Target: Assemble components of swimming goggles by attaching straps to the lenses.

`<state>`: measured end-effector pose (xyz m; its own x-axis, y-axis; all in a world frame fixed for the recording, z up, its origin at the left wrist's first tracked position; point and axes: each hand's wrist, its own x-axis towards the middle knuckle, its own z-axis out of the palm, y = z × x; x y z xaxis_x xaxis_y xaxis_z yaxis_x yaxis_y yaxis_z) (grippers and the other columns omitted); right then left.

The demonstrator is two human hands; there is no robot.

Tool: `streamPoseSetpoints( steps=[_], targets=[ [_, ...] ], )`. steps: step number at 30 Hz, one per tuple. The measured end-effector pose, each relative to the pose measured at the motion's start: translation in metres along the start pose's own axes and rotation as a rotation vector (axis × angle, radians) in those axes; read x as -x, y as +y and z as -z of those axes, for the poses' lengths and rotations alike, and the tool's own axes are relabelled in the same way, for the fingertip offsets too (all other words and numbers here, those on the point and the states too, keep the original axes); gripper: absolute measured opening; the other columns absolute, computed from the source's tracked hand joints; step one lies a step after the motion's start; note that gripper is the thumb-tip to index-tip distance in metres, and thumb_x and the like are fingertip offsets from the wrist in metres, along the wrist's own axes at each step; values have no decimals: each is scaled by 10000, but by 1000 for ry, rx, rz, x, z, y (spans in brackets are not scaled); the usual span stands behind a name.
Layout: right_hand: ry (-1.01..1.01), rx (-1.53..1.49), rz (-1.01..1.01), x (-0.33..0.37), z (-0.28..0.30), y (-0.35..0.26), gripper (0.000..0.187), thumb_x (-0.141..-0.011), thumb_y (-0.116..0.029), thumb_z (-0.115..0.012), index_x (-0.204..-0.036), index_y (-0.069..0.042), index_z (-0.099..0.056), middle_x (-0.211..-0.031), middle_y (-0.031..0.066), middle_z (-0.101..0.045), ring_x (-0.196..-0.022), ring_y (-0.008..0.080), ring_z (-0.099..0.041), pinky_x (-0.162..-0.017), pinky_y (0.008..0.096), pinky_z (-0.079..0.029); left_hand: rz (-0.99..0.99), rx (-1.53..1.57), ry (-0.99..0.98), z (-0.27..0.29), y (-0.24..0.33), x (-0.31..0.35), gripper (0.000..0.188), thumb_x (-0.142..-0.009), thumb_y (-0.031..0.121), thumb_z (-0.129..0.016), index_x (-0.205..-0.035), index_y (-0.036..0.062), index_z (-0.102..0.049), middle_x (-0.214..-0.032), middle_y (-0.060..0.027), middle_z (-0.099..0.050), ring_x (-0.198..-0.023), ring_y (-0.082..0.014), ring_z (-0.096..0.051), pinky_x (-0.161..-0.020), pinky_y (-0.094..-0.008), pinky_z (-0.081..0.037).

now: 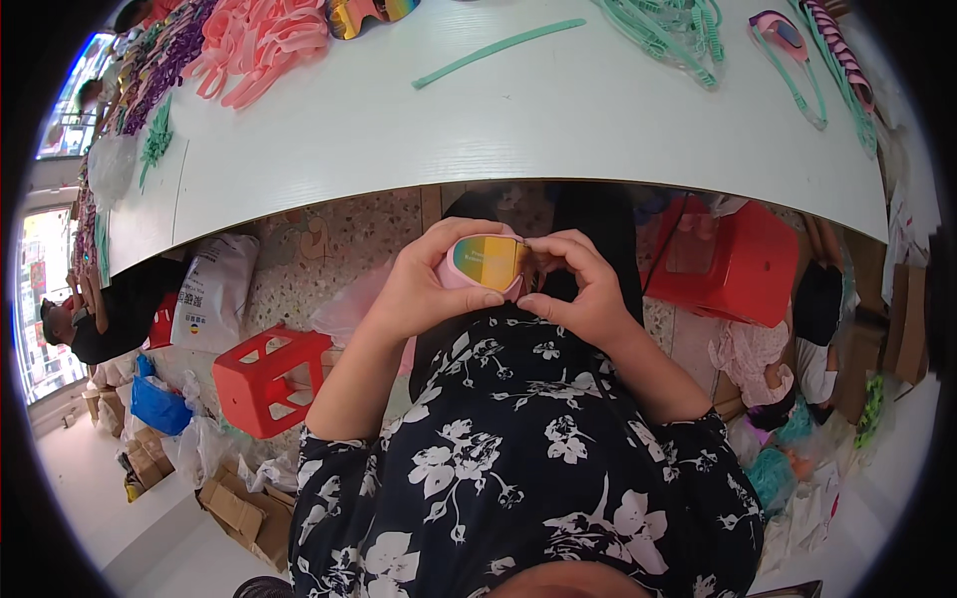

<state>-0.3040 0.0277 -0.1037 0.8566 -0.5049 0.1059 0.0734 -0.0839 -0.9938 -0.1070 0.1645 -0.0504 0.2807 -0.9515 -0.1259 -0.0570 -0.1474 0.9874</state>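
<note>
Between my two hands, below the table's front edge, is a pair of pink swim goggles (485,261) with a mirrored lens running from green to gold and orange. My left hand (419,284) is closed round one end, its thumb lying along the lower rim. The fingers and thumb of my right hand (583,284) close on the other end, near the middle of the goggles. The second lens is mostly hidden by my right fingers. No strap can be made out on these goggles.
On the white table (399,140) lie a heap of pink straps (264,45), a single green strap (498,52), a green strap bundle (668,35) and strapped pink goggles (783,40). Red stools (269,379) stand on both sides. Other people sit at far left and right.
</note>
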Motion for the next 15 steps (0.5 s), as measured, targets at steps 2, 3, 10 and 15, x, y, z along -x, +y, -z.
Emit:
streamPoseSetpoints(
  steps=[2, 3, 10, 15],
  targets=[
    [-20, -66, -32, 0, 0, 2, 593, -760, -68, -854, -1291, 3, -600, -1208, 92, -557, -1046, 151, -588, -888, 280, -503, 13, 21, -1, 0, -1, 0, 720, -689, 176, -923, -1309, 5, -600, -1278, -104, -627, -1178, -190, -605, -1034, -342, -464],
    [-29, -80, -35, 0, 0, 3, 596, -764, -60, -849, -1298, 5, -593, -1216, 90, -551, -1051, 149, -585, -889, 279, -502, 16, 22, -7, 1, -5, 1, 745, -686, 179, -925, -1327, 5, -587, -1280, -105, -626, -1178, -191, -604, -1036, -342, -462],
    [136, -11, 43, -1, -8, 4, 572, -724, -93, -875, -1241, -16, -641, -1121, 71, -608, -889, 109, -629, -694, 234, -546, 26, 348, 184, -10, -19, 8, 785, -801, 141, -836, -1472, 25, -444, -1256, -109, -616, -1182, -193, -595, -1022, -336, -476],
    [96, 1, 22, 2, -11, 5, 599, -755, -47, -845, -1302, -3, -605, -1197, 85, -583, -1009, 128, -590, -832, 255, -500, -53, 573, 358, -32, -35, 19, 500, -988, 67, -612, -1455, -13, -456, -1289, -146, -628, -1182, -203, -609, -1030, -352, -481]
  ],
)
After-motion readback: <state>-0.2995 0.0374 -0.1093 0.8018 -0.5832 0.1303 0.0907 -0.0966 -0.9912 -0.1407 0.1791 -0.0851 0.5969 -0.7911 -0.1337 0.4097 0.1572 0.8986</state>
